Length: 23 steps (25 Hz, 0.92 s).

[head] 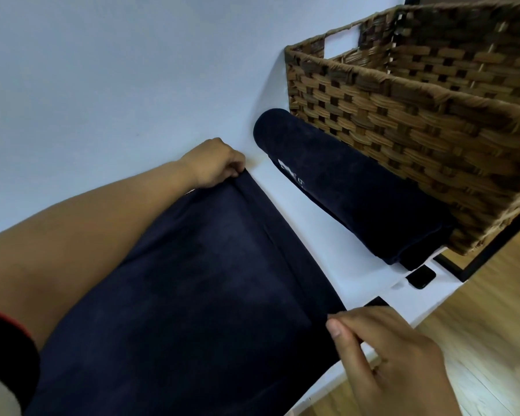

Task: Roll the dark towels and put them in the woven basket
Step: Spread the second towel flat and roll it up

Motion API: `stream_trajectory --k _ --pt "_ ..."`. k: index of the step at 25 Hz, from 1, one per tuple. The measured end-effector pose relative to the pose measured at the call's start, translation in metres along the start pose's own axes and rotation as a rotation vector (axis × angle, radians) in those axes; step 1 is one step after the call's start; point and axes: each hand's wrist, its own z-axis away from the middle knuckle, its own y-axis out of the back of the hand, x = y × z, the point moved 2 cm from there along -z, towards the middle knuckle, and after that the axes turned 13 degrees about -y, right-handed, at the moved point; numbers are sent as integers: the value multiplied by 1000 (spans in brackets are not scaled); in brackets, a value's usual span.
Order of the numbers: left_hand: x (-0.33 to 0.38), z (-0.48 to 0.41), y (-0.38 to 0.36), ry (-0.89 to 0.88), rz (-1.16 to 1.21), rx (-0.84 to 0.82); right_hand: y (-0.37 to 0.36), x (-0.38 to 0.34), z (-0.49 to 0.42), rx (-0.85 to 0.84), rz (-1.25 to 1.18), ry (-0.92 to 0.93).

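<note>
Single view only, from a head-worn wide-angle camera. It looks forward and steeply down onto a white table (102, 85), at close range. The frame is tilted, so the table edge runs diagonally toward the lower right, with wooden floor (493, 325) beyond it. A basket (418, 121) fills the upper right; straight lines bow near the borders. No second view is supplied for overlap.

White table (327, 232), small black device (421, 276), wood floor (478, 325)
</note>
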Motion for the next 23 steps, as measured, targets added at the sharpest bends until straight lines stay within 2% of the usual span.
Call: stream_trajectory --k 3,6,8,11,13,16,18,21,22,23 --pt "-4 -8 6 -54 65 -74 2 8 1 34 -55 -239" --pt "-6 -14 5 -165 33 -130 -7 17 10 -81 -170 -518" --pt "-6 -17 5 -239 41 -152 -12 16 15 -146 -214 -605" --pt "-6 -20 7 -293 -2 -249 -12 9 15 -34 -314 -587" --pt "-7 -21 11 -314 -15 -303 -8 0 12 65 -302 -484" --pt "-6 -22 15 -368 -74 -334 -8 -5 12 125 -231 -369" --pt "-4 -23 18 -391 -181 -379 -9 1 11 170 -270 -427" --pt "0 -25 23 -414 -420 -404 -10 15 1 173 -365 -620" --pt "0 -26 23 -399 -461 -365 -7 17 -5 192 -327 -575" --pt "0 -25 21 -366 -474 -309 -3 16 -11 228 -236 -453"
